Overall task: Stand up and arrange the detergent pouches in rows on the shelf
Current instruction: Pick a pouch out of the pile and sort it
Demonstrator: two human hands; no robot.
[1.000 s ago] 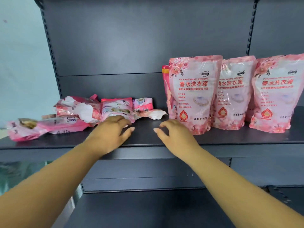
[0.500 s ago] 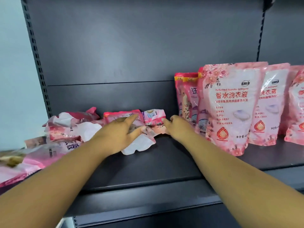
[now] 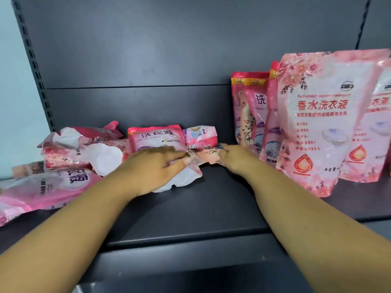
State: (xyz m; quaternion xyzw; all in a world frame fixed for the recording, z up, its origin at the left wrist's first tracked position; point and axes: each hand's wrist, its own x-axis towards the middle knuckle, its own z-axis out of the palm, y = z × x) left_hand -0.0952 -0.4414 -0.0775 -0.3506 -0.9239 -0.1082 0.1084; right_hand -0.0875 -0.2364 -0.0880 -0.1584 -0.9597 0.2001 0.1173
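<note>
Both hands grasp one flat pouch (image 3: 196, 160) lying mid-shelf (image 3: 190, 208): left hand (image 3: 157, 166) pinches its near end, right hand (image 3: 234, 158) curls round its far end. Standing pouches (image 3: 317, 123) line the right side (more lie flat at left).

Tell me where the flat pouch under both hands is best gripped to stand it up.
Probably by its two ends, one hand each. The flat pouch lies crosswise on the shelf, its white end toward the left hand, the other end at the right hand. Come from the front and tip it upright.
</note>
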